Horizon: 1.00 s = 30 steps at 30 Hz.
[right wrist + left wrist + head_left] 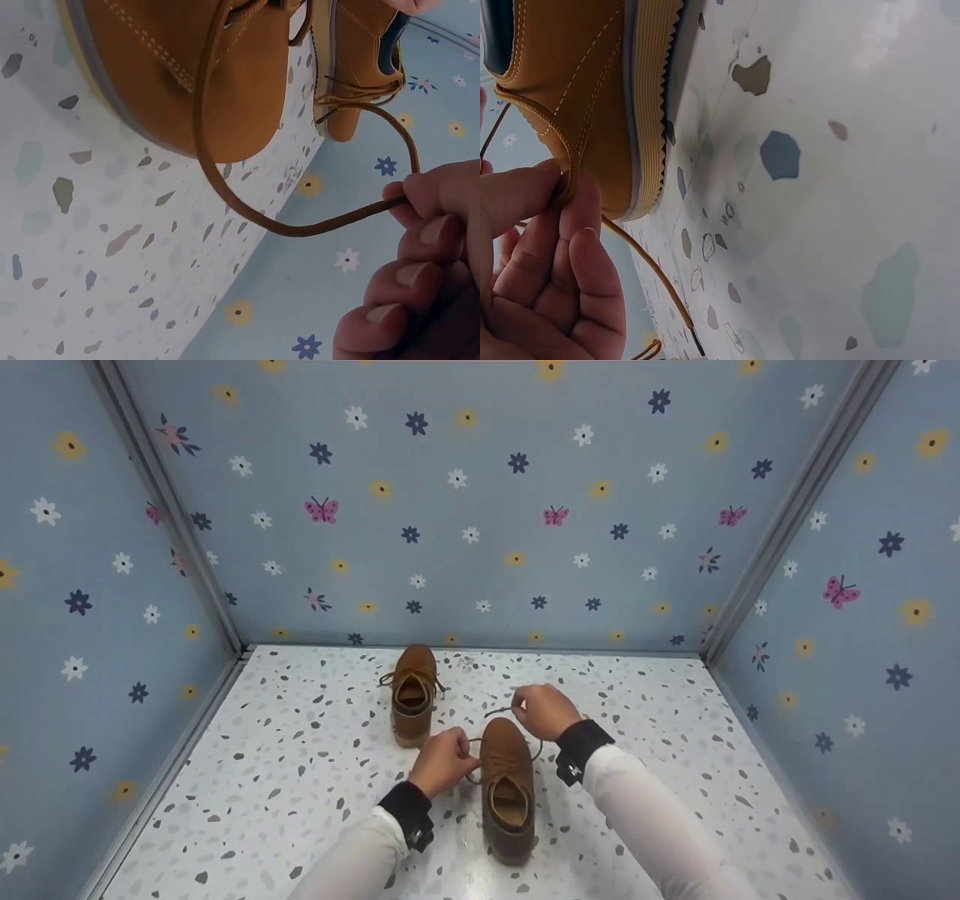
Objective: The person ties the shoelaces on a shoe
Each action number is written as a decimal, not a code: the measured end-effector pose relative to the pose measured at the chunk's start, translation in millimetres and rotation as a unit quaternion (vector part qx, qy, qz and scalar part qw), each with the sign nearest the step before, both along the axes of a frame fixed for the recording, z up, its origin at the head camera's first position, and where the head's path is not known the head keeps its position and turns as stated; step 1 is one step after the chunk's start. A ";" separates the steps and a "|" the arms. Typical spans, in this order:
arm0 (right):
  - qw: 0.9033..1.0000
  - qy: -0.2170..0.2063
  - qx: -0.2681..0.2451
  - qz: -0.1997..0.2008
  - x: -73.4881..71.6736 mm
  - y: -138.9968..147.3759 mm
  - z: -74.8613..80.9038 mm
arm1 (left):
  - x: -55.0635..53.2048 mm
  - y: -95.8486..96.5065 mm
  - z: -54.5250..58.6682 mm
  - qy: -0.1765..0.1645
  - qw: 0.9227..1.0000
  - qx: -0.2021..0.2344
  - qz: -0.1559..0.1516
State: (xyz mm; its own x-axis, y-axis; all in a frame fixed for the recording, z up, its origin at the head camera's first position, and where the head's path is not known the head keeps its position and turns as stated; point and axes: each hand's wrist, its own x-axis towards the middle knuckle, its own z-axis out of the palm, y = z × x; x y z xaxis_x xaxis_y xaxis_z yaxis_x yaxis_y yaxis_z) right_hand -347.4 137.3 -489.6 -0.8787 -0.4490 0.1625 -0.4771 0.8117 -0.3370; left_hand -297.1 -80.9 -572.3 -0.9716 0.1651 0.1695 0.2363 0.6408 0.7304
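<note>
A brown lace-up shoe [504,746] stands on the floor between my hands, its toe pointing away from me. At its left side my left hand [444,761] pinches a looped part of a brown shoelace [571,146] between thumb and fingers. That lace's loose end hangs down past the fingers in the left wrist view. Beyond the toe, to the right, my right hand [549,712] holds the other shoelace [300,229] between thumb and forefinger. This lace curves slackly from the shoe to the fingertips, and its tip sticks out to the left.
The matching brown shoe [415,660] stands farther off to the left, its lace ends spread to both sides. Speckled white flooring [300,780] lies under both shoes. Blue flower-patterned panels [480,510] enclose the floor at the back, left and right.
</note>
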 end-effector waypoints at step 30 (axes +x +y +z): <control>0.975 -0.142 -0.003 0.174 20.0 21.6 -25.5 | -10.0 -3.4 -6.2 -0.090 0.992 0.080 0.018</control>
